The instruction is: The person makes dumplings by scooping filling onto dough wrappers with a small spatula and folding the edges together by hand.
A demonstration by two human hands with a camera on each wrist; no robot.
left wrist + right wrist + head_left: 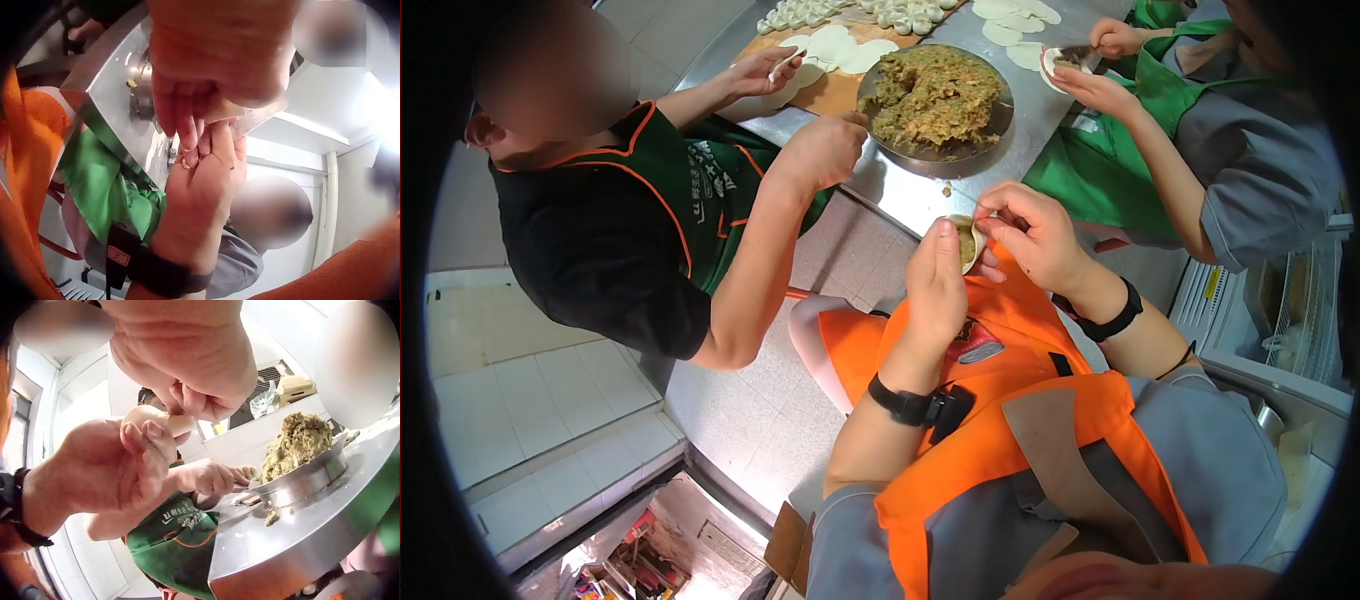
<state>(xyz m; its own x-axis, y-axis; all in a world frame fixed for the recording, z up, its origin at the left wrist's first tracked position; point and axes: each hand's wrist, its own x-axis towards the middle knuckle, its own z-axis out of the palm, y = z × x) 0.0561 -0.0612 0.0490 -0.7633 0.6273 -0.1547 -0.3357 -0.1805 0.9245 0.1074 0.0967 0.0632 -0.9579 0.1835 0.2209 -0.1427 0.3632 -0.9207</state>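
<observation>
In the head view a round dough wrapper (pixel 980 240) with greenish filling (pixel 965 245) lies cupped in my left hand (pixel 937 282), the thumb along its near rim. My right hand (pixel 1035 238) pinches the wrapper's far edge between thumb and fingers. From the right wrist, the pale wrapper (pixel 150 417) sits between both hands; my left hand (pixel 106 465) supports it from below, and my right hand (pixel 187 356) grips its edge from above. The left wrist view shows my fingers meeting, with most of the wrapper hidden behind my left hand (pixel 219 50).
A steel bowl (pixel 1007 125) heaped with filling (pixel 935 90) stands on the metal table (pixel 880 190). Flat wrappers (pixel 835 50) and rows of finished dumplings (pixel 900 12) lie on a wooden board (pixel 820 95). People in green aprons work at left and right, each holding a wrapper.
</observation>
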